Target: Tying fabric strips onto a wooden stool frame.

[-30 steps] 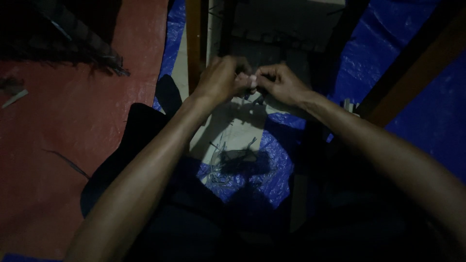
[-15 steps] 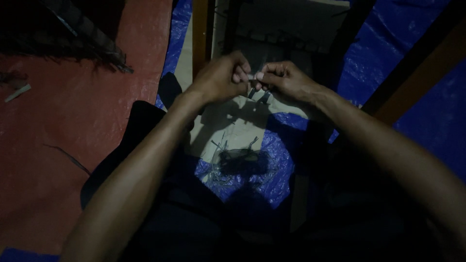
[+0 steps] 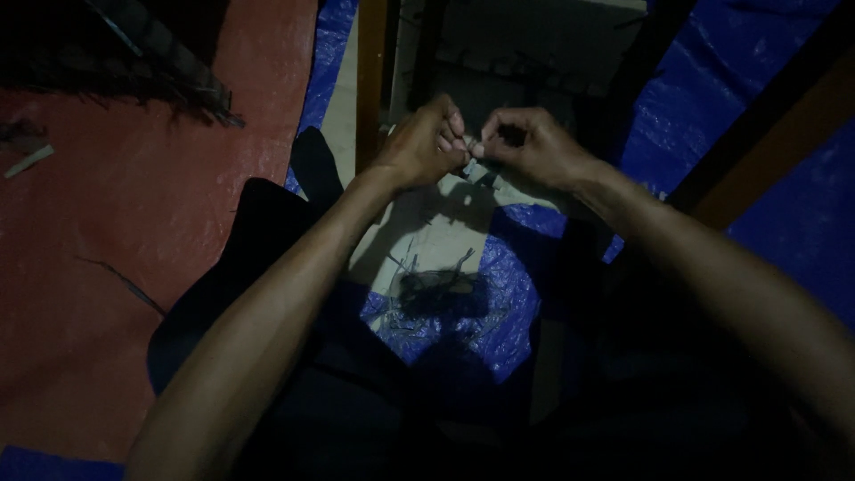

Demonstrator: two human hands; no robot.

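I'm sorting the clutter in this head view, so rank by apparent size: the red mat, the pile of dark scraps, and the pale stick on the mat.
1. Red mat, largest by far.
2. Scrap pile.
3. Pale stick, smallest.

Dim head view. Left hand (image 3: 420, 147) & right hand (image 3: 533, 147) meet at centre, fingertips touching, pinching a small pale strip (image 3: 469, 153) btwn them; too small/dark to tell what it is. Below the hands: blue tarp (image 3: 499, 294) w/ a pile of dark thin scraps (image 3: 436, 292) on it. Red mat (image 3: 134, 223) to the left. Upright wooden post (image 3: 371, 80) just beside left hand. Dark wooden beam (image 3: 766, 169) runs diagonally at right.
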